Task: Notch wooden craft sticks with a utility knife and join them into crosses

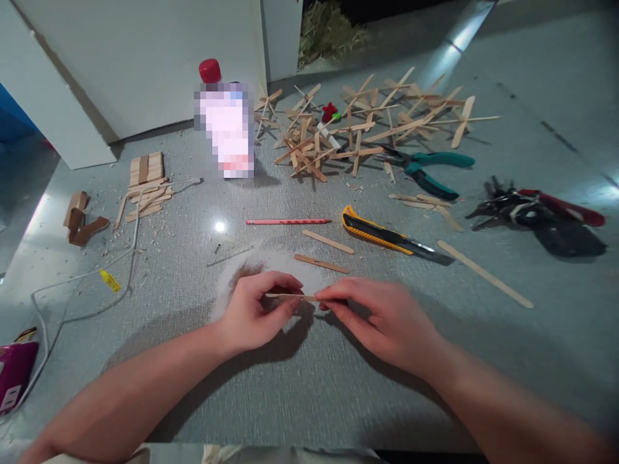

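Note:
My left hand (254, 312) and my right hand (380, 319) meet low in the middle of the view, both pinching one thin wooden stick (291, 297) held level between them. The left fingers curl round its left end, the right fingertips grip its right end. Just beyond lie two loose wooden sticks (322, 263), a red pencil (287, 222) and a yellow-black utility knife (391, 236). A pale patch of sawdust (271, 264) spreads under the hands.
A pile of glued stick crosses (367, 122), green-handled pliers (425, 171), a red-capped bottle (225, 125), a stack of sticks (145, 183), a long stick (483, 274), red-black tools (536, 212) and a white cable (87, 277) lie on the grey floor.

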`<act>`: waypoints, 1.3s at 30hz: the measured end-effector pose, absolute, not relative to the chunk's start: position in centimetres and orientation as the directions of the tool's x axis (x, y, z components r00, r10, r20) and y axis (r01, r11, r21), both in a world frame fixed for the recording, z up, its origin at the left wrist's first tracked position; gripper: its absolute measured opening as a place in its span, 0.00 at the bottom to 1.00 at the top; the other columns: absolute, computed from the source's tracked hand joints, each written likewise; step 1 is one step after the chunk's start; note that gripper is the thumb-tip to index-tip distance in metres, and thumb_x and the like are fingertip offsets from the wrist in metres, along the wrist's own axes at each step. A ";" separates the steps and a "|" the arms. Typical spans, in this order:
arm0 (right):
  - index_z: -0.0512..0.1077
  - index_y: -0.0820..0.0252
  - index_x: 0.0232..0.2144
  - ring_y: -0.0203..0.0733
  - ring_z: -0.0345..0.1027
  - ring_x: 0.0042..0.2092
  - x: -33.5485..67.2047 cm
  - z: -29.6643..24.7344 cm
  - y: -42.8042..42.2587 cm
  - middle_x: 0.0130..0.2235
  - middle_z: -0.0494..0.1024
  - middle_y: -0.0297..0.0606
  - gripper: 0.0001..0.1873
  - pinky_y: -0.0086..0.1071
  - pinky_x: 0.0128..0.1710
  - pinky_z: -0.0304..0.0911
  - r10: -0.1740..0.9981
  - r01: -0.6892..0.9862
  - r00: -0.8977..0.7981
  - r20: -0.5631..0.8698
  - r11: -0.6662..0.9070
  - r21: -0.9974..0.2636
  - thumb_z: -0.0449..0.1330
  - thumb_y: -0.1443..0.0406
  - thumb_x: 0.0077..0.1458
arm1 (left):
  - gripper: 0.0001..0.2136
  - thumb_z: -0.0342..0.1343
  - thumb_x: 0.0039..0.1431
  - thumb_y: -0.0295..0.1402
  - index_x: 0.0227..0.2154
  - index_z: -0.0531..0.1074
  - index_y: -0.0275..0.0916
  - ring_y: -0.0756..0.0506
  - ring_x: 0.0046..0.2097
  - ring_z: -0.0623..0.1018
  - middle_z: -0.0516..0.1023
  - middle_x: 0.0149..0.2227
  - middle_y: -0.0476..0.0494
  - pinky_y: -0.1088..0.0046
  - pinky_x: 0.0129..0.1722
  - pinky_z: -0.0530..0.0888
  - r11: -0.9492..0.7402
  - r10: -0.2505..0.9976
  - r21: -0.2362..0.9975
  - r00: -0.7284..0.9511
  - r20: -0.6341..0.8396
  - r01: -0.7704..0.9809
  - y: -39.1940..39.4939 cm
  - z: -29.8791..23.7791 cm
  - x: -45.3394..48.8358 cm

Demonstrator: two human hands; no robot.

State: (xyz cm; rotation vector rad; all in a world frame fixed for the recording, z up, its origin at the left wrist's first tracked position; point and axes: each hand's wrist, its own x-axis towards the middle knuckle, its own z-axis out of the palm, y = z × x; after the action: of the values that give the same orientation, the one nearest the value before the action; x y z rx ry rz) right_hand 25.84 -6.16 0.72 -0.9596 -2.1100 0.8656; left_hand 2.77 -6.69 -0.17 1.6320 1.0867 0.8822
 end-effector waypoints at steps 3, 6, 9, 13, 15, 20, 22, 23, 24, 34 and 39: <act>0.75 0.56 0.41 0.34 0.77 0.36 25.7 0.7 -6.2 0.35 0.83 0.32 0.08 0.26 0.38 0.71 0.797 0.367 -0.532 0.287 0.522 -0.770 0.57 0.72 0.64 | 0.07 0.60 0.58 0.29 0.39 0.77 0.36 0.49 0.34 0.82 0.83 0.34 0.44 0.77 0.33 0.79 -0.135 0.939 0.958 0.340 0.042 0.254 -6.8 -0.2 2.9; 0.75 0.56 0.41 0.35 0.77 0.35 25.7 0.8 -6.2 0.35 0.83 0.33 0.09 0.27 0.38 0.71 0.790 0.364 -0.543 0.283 0.526 -0.768 0.57 0.71 0.64 | 0.06 0.59 0.58 0.29 0.37 0.77 0.35 0.50 0.33 0.82 0.83 0.33 0.44 0.78 0.32 0.79 -0.144 0.947 0.954 0.317 0.056 0.262 -6.7 -0.1 2.9; 0.75 0.56 0.42 0.35 0.77 0.35 25.8 0.9 -6.2 0.34 0.82 0.32 0.08 0.27 0.37 0.70 0.782 0.366 -0.553 0.287 0.537 -0.760 0.57 0.71 0.64 | 0.05 0.59 0.58 0.28 0.36 0.77 0.35 0.50 0.33 0.82 0.83 0.32 0.44 0.79 0.32 0.78 -0.187 0.945 0.942 0.312 0.095 0.278 -6.7 0.1 2.9; 0.74 0.56 0.42 0.34 0.76 0.35 25.8 0.8 -6.4 0.34 0.81 0.33 0.09 0.27 0.37 0.70 0.762 0.350 -0.573 0.302 0.561 -0.750 0.56 0.72 0.65 | 0.06 0.61 0.57 0.27 0.37 0.78 0.35 0.52 0.31 0.81 0.83 0.32 0.45 0.82 0.29 0.76 -0.260 0.922 0.922 0.358 0.149 0.288 -6.8 0.0 3.0; 0.74 0.57 0.43 0.34 0.75 0.35 25.9 0.8 -6.4 0.34 0.81 0.33 0.10 0.26 0.36 0.69 0.751 0.348 -0.587 0.303 0.572 -0.743 0.55 0.72 0.65 | 0.04 0.62 0.57 0.27 0.36 0.78 0.35 0.53 0.30 0.80 0.83 0.30 0.46 0.83 0.28 0.75 -0.270 0.922 0.913 0.357 0.153 0.305 -6.8 0.0 3.0; 0.74 0.57 0.43 0.34 0.75 0.35 26.1 1.0 -6.2 0.33 0.81 0.33 0.10 0.26 0.37 0.69 0.742 0.351 -0.599 0.302 0.582 -0.734 0.55 0.72 0.65 | 0.05 0.62 0.57 0.28 0.37 0.78 0.35 0.53 0.29 0.80 0.83 0.30 0.46 0.82 0.28 0.74 -0.207 0.936 0.921 0.340 0.089 0.329 -6.7 0.0 3.0; 0.74 0.57 0.42 0.34 0.76 0.35 26.3 1.1 -6.1 0.33 0.81 0.33 0.09 0.26 0.37 0.69 0.755 0.366 -0.587 0.294 0.571 -0.735 0.56 0.72 0.65 | 0.05 0.61 0.58 0.29 0.37 0.78 0.35 0.52 0.29 0.80 0.83 0.30 0.45 0.81 0.27 0.74 -0.199 0.937 0.915 0.343 0.072 0.350 -6.6 0.0 2.9; 0.74 0.57 0.41 0.35 0.76 0.34 26.3 1.1 -6.1 0.33 0.81 0.33 0.09 0.26 0.36 0.69 0.763 0.374 -0.578 0.290 0.563 -0.737 0.56 0.72 0.65 | 0.05 0.61 0.59 0.29 0.37 0.78 0.35 0.52 0.30 0.79 0.83 0.31 0.45 0.81 0.27 0.74 -0.204 0.935 0.909 0.347 0.071 0.363 -6.6 0.1 2.9; 0.75 0.56 0.41 0.35 0.76 0.34 26.4 1.1 -6.0 0.34 0.82 0.33 0.08 0.27 0.36 0.70 0.772 0.383 -0.568 0.285 0.555 -0.739 0.57 0.72 0.64 | 0.05 0.60 0.60 0.30 0.38 0.78 0.35 0.52 0.30 0.79 0.83 0.31 0.45 0.80 0.28 0.74 -0.218 0.933 0.902 0.352 0.079 0.373 -6.5 0.1 2.9; 0.75 0.56 0.40 0.36 0.78 0.35 26.0 1.0 -5.8 0.35 0.83 0.33 0.08 0.28 0.37 0.70 0.803 0.395 -0.539 0.254 0.507 -0.766 0.57 0.71 0.64 | 0.06 0.60 0.60 0.27 0.39 0.78 0.37 0.53 0.30 0.77 0.82 0.33 0.46 0.81 0.28 0.73 -0.343 0.897 0.867 0.401 0.187 0.361 -6.6 -0.1 2.9; 0.75 0.54 0.40 0.36 0.77 0.34 26.2 1.0 -6.0 0.34 0.83 0.33 0.08 0.28 0.37 0.70 0.806 0.387 -0.526 0.270 0.510 -0.768 0.58 0.70 0.64 | 0.05 0.59 0.59 0.26 0.37 0.78 0.38 0.51 0.32 0.77 0.80 0.29 0.48 0.76 0.32 0.73 -0.415 0.866 0.814 0.450 0.218 0.405 -6.5 0.0 2.8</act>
State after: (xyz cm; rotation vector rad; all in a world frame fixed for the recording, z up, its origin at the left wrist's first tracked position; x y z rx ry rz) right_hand 26.19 -5.97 1.05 -0.9709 -2.1284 0.8686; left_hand 2.82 -6.54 -0.05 2.0055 1.0605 0.8456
